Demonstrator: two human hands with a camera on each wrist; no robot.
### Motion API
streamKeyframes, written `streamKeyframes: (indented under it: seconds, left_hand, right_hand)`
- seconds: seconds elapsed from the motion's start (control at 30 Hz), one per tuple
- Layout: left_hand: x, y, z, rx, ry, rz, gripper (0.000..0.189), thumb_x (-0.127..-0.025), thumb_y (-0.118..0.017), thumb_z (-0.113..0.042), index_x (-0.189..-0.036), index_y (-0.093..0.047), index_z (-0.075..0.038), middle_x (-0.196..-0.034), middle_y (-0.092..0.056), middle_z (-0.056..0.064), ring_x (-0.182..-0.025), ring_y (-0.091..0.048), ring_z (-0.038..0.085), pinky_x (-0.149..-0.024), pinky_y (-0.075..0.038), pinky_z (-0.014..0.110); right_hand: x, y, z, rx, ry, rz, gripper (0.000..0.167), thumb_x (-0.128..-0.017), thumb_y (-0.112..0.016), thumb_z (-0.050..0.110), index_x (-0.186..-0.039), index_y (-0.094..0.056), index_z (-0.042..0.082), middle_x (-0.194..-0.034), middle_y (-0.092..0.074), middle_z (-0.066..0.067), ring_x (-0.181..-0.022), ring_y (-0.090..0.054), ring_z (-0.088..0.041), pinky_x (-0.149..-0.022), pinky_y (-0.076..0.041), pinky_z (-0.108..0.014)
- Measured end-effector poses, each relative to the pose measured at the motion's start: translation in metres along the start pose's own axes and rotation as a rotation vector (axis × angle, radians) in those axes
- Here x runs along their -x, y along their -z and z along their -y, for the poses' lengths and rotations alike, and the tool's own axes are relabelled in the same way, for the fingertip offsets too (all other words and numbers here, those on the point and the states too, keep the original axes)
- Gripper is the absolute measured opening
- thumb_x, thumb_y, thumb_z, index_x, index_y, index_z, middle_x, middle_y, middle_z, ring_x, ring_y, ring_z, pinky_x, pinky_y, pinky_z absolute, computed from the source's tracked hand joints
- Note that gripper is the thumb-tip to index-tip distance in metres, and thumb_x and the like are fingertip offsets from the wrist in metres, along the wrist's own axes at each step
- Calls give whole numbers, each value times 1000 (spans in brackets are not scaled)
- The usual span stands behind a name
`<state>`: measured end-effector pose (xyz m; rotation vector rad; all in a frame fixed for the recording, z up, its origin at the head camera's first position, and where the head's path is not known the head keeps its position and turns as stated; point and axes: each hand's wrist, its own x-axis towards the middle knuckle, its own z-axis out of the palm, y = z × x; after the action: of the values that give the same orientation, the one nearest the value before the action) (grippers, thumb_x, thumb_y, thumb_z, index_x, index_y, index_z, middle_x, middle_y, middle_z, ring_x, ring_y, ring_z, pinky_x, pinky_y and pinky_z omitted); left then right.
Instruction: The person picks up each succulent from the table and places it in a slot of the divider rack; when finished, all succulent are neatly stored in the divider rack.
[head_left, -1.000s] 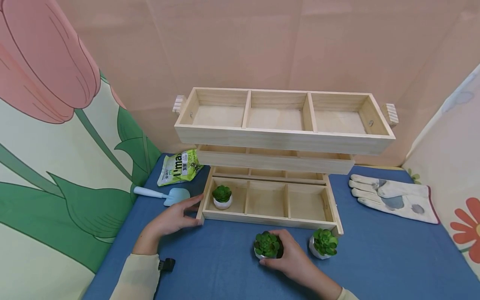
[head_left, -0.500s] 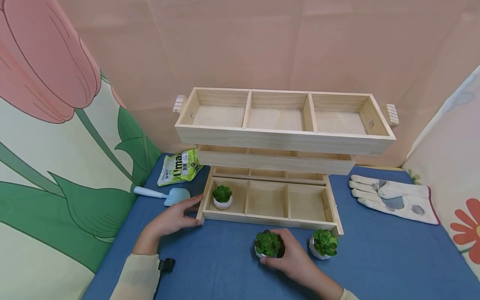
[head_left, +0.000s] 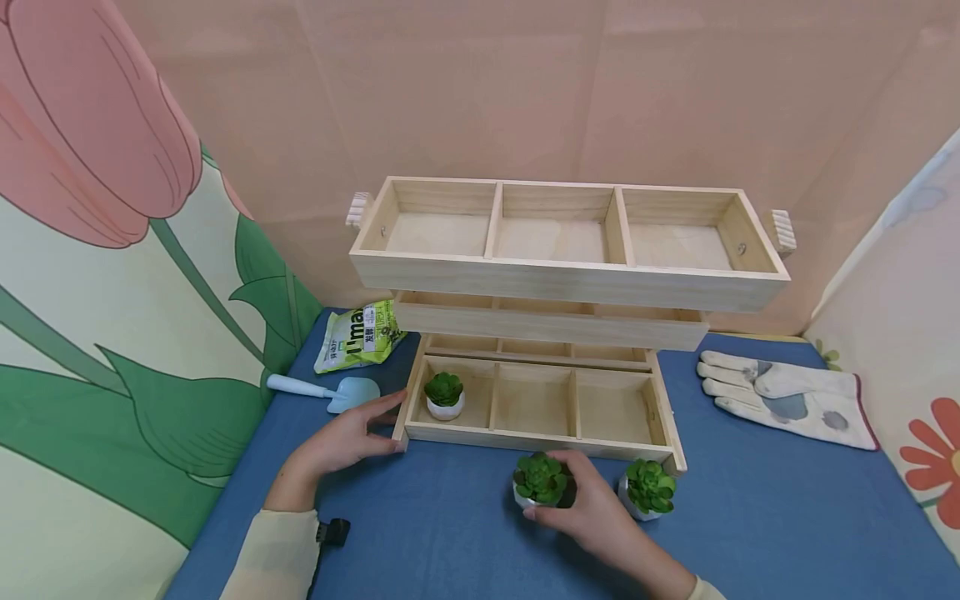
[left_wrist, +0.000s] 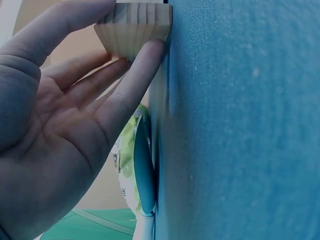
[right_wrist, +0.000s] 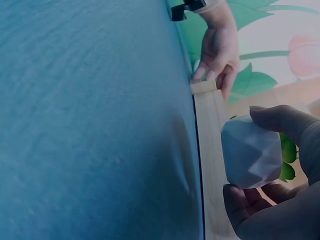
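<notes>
My right hand (head_left: pixel 588 508) grips a small potted succulent (head_left: pixel 541 479) between thumb and fingers, in front of the wooden stand's lowest tray (head_left: pixel 480 435). In the right wrist view its white faceted pot (right_wrist: pixel 251 152) appears held off the blue cloth. My left hand (head_left: pixel 345 437) pinches the tray's left front end, the wooden block (left_wrist: pixel 135 30) in the left wrist view. A second succulent (head_left: pixel 444 395) stands in the lowest tray's left compartment. To the right of my right hand, a third succulent (head_left: pixel 648 489) sits tilted on the cloth by the tray's right front corner.
Above the lowest tray rise the stand's middle tier (head_left: pixel 551 323) and top tray (head_left: pixel 570 275), each divided into compartments. A green bag (head_left: pixel 362 336) and a light-blue trowel (head_left: pixel 352 392) lie at left. White gardening gloves (head_left: pixel 791 396) lie on the blue cloth (head_left: pixel 420 533) at right.
My right hand has moved slightly right and toward the stand, carrying the succulent with it. My left hand has stayed on the tray's end.
</notes>
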<state>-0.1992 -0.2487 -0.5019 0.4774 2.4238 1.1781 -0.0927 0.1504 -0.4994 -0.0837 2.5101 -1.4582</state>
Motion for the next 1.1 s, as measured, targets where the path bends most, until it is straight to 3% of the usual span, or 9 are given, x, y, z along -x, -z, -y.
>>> streamKeyframes:
  seconds: [0.17, 0.53, 1.1]
  left_hand:
    - [-1, 0, 0, -8, -7, -1, 93, -96, -80, -29, -170, -28, -10, -171, -39, 21, -147, -55, 42, -109, -53, 55]
    - [0, 1, 2, 2, -9, 5, 93, -96, -80, -29, -170, -28, -11, -172, -37, 21, -147, -54, 43, -107, -53, 50]
    - [0, 1, 3, 11, -11, 9, 91, -97, -79, -27, -170, -28, -12, -172, -38, 20, -147, -55, 43, -110, -52, 56]
  right_hand:
    - [-1, 6, 3, -19, -9, -24, 76, -77, -97, 29, -141, -60, 11, -135, -65, -8, -122, -63, -20, -103, -52, -45]
    - [-6, 22, 21, -47, 10, -13, 78, -81, -94, 30, -145, -56, 7, -140, -61, -12, -118, -61, -19, -101, -50, -43]
    - [-17, 30, 34, -64, 78, -57, 78, -83, -93, 29, -147, -55, 6, -138, -62, -13, -120, -60, -21, -104, -49, -45]
